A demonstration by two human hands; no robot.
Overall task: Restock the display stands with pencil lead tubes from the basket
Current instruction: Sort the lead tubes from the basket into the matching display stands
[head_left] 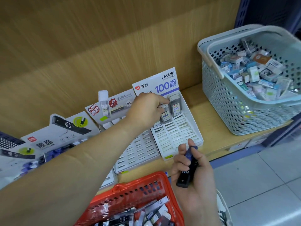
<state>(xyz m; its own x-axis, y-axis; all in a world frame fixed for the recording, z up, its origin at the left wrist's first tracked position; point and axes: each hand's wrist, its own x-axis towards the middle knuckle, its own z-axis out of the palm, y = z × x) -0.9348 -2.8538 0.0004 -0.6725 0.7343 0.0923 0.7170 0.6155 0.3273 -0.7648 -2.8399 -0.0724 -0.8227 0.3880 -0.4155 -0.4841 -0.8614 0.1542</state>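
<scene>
stands (pixel 177 136) on shelf (pixel 216 141), far basket (pixel 228 101) at r, near basket (pixel 140 185) in front.

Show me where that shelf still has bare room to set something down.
Bare wood shows between the white 2B stand and the grey basket. That stand's front slots and the middle stand's are empty. Crowded: the back row by the left hand, and the leftmost stand.

A wooden shelf (pixel 216 141) carries a row of cardboard display stands (pixel 138 150) from left to middle, and at the far right stands a pale perforated basket (pixel 228 101).
</scene>
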